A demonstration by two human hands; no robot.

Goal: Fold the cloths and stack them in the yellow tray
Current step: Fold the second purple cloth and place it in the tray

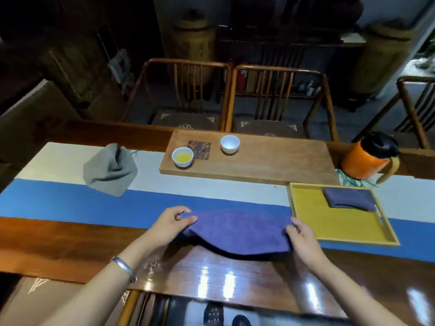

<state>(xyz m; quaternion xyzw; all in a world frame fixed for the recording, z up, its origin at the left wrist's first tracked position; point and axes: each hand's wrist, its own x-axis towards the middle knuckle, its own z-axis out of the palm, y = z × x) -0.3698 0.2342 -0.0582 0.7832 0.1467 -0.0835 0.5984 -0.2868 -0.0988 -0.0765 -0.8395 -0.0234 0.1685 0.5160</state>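
Dark wood chairs are seen behind the counter point(70, 243). A purple cloth point(237, 231) is pinched at its ends by the left hand point(173, 223) and right hand point(300, 236), stretched sideways between them. The yellow tray point(341, 222) lies just beside the right hand, with one folded cloth point(348, 198) inside.

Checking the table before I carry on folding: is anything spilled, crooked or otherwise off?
Nothing is spilled or damaged. The grey cloth lies crumpled and unfolded on the runner at far left. The folded purple cloth sits skewed in the far corner of the yellow tray, not square to its sides. The cup of yellow liquid stands upright.
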